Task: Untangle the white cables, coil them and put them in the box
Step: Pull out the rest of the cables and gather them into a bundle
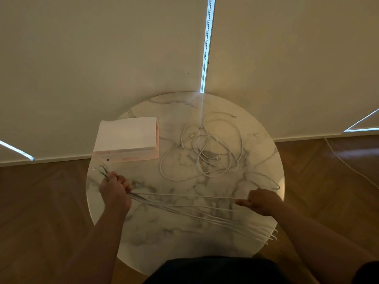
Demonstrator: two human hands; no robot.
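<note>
A long white cable point(184, 210), folded into several long loops, stretches across the near half of the round marble table point(215, 247). My left hand point(115, 191) grips the gathered loop ends at the table's left edge. My right hand point(260, 202) pinches one strand of the same cable near the right edge. The far loop bends hang off the table's front right point(270, 236). A loose tangle of more white cables point(207, 148) lies further back on the right. The white and pink box point(127, 138) sits at the back left, its lid on.
The table stands against a wall with drawn blinds point(123, 58). Wooden floor point(41, 212) surrounds it. Another white cord point(348, 162) trails over the floor at the right. My dark-clothed lap point(215, 271) is at the near edge.
</note>
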